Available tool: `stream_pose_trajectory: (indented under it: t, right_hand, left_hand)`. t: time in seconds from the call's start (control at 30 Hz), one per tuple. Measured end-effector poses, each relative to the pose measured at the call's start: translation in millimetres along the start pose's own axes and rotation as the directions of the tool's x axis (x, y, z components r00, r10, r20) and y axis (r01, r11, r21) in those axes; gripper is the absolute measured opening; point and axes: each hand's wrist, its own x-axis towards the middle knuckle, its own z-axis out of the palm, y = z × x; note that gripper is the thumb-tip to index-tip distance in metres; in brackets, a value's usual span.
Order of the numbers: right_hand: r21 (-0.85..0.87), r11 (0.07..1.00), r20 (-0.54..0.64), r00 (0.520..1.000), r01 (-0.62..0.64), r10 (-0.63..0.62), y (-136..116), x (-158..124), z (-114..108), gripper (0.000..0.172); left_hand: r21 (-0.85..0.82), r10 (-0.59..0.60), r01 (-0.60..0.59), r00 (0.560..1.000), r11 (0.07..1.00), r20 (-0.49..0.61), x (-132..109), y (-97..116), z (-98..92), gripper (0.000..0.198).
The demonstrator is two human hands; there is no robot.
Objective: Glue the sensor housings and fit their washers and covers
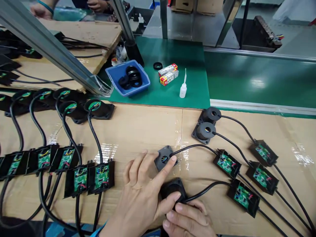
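Right hand (190,220): at the bottom edge; fingers curled close together against the near side of the black flanged housing, beside its cable; whether they pinch it cannot be told.
Left hand (140,194): palm down, digits spread; thumb laid on the black flanged housing, index finger stretched to the grey flanged housing, remaining fingers bent over the cardboard.
Black flanged housing (174,187): between the two hands, partly covered by them; whether raised off the surface cannot be told.
Black cable (209,189): runs from that housing to an open enclosure (243,197) with green circuit board, at right.
Grey flanged housing (161,154): just beyond, flat on the cardboard, cabled to a second open board enclosure.
Upright cylindrical housings (206,131): two, close together, farther back, each cabled to its own enclosure.
Left-hand stock: row of black housings (101,110), cabled to open board enclosures (101,176).
Green mat (153,97): carries blue bin (144,84) of black rings, one loose black ring (154,66), two small cartons (169,78), white dropper bottle (183,90).
Work surface: cardboard (140,131), patched with clear tape.
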Motion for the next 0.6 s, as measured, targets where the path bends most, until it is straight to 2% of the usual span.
stream_pose_trajectory:
  t: [0.13,0.23,0.43,0.6]
  right_hand:
    - [-0.057,0.998,0.151,0.989,0.02,-0.011,-1,-8,-5,0.021]
    - [-0.054,0.999,0.149,0.989,0.001,0.007,-2,-12,-6,0.023]
    - [-0.077,0.997,0.173,0.985,0.022,-0.009,-1,-15,-9,0.022]
    - [-0.068,0.996,0.221,0.974,0.063,-0.046,1,-13,-13,0.017]
  left_hand:
    - [-0.018,-0.021,0.024,0.991,1.0,0.134,-2,-6,0.1,0.08]
    - [-0.033,0.005,0.002,0.98,0.999,0.198,-2,-8,1.5,0.085]
    - [-0.068,-0.032,0.037,0.996,0.997,0.087,0,-6,1.2,0.075]
    - [-0.059,0.054,-0.053,0.999,0.997,0.011,3,-5,0.8,0.063]
